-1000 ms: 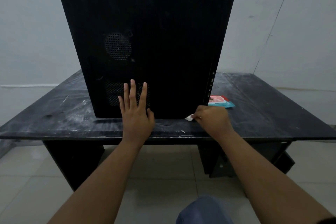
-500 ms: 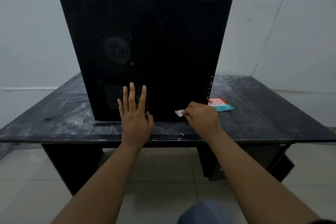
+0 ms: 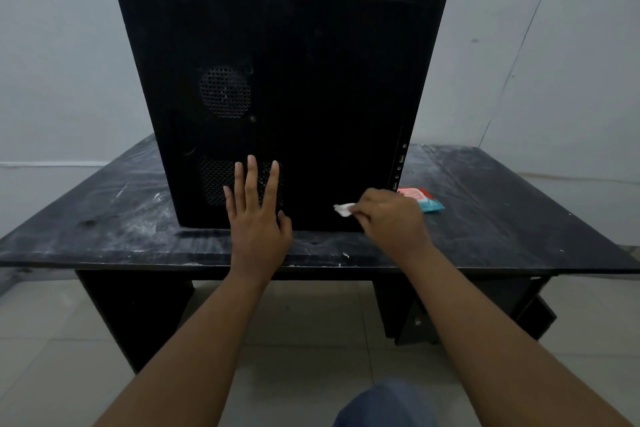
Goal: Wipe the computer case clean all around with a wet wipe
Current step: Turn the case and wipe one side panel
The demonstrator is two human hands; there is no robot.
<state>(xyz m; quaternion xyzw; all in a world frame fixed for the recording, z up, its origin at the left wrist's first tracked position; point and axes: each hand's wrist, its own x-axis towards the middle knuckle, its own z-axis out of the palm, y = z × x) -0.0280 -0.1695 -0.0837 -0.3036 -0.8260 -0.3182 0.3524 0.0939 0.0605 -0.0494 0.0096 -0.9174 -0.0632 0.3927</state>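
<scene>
Right hand (image 3: 391, 218) grip pinches wet wipe (image 3: 343, 209) against computer case (image 3: 311, 87); left hand (image 3: 258, 215) spread flat.

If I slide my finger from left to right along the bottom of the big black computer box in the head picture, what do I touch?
First the left hand → wet wipe → right hand → red and blue packet.

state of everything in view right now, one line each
case, upright on the table, side panel facing the camera
left hand, flat against the case low down, fingers straight
right hand, pinching the wipe
wipe, crumpled, held at the case's lower panel
pack, lying flat on the table, right of the case
table, scuffed, white smears
</scene>
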